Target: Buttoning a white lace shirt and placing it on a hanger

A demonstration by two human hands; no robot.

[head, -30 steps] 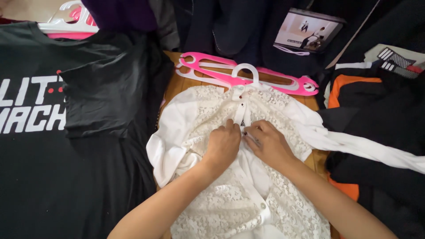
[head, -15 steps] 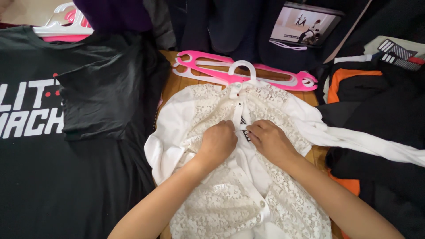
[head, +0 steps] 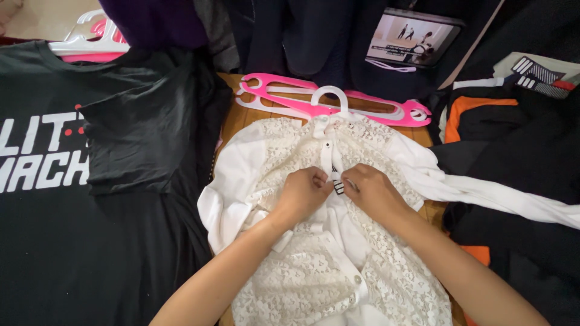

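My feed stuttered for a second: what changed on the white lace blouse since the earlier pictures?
Both hands, left hand and right hand, crept slightly up the white lace blouse along its button placket, fingertips now pinching closer together. White plastic hanger, pink hangers and black printed T-shirt stayed put.

White lace blouse (head: 314, 265), pink hangers (head: 362, 102), black t-shirt (head: 90, 199)

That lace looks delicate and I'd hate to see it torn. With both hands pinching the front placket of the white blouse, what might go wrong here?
1. The left hand and right hand grip the white lace blouse at its placket; pulling apart might snag or tear the lace.
2. The blouse's white hanger lies against the pink hangers; the hooks may tangle.
3. One sleeve trails over dark clothes and may drag them.
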